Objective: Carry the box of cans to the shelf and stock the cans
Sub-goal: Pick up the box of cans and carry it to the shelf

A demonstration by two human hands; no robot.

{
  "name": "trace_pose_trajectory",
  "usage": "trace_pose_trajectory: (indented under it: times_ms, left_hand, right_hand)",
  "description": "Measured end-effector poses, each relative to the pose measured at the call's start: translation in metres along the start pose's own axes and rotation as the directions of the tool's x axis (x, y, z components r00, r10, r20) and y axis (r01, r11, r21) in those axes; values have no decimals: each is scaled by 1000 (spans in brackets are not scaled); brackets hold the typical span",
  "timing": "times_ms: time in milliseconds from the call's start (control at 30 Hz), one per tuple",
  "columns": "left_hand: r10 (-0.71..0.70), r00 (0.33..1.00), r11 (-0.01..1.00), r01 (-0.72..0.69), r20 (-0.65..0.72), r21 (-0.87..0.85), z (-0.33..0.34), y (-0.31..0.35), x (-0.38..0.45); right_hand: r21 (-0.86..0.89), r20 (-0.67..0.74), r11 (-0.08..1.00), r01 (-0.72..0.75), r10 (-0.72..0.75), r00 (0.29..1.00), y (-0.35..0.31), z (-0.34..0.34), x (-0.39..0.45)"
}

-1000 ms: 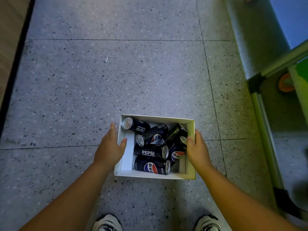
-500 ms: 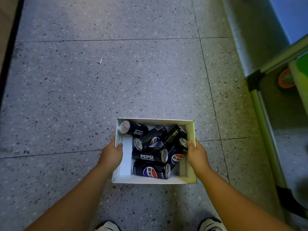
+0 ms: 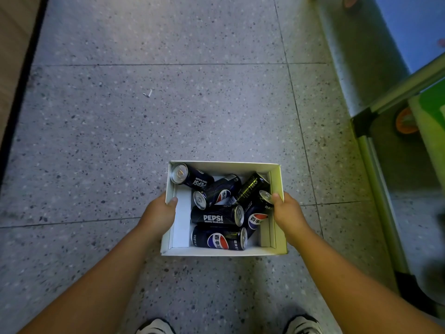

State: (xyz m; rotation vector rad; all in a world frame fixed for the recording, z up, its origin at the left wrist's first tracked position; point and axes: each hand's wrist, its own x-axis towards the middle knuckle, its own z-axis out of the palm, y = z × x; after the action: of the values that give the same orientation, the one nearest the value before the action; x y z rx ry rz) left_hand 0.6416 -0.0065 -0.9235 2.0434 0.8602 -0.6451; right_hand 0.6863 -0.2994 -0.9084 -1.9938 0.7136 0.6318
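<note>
Box [image 3: 226, 252] walls are gripped from both sides: the left hand [image 3: 159, 214] is curled round the left wall with its thumb hooked over the rim, and the right hand [image 3: 289, 214] is curled round the right wall, thumb likewise inside. The carton thus lies directly between the two hands, equally near to each, its long axis running left to right across the body. Whether it rests on the speckled floor [image 3: 168, 116] or is already lifted cannot be told. Inside, six dark cans [image 3: 218, 216] are seen lying on their sides (loosely jumbled, some overlapping). A green-framed unit [image 3: 375, 179], possibly the shelf, is seen to the right.
</note>
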Motion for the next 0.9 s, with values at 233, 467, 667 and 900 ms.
trace_pose_trajectory:
  times_ms: [233,467,667,900]
  left_hand:
    - [70,994,996,-74,-84,-49,-66,67,-66]
    - [86,989,995,-91,-122,-44,-195,165,-207]
    - [68,989,996,-75,-135,-52,-314,247,-345]
    - [99,984,992,-108,-146,-59,-437,322,-451]
  right_hand:
    - [-20,26,997,72,-71,997,-91,-55,-64]
    - [-20,5,994,104,-104,995,-220,-139,-207]
    - [-47,13,992,114,-113,994,-339,-218,-350]
    - [-41,-2,992,121,-121,993,-461,-281,-485]
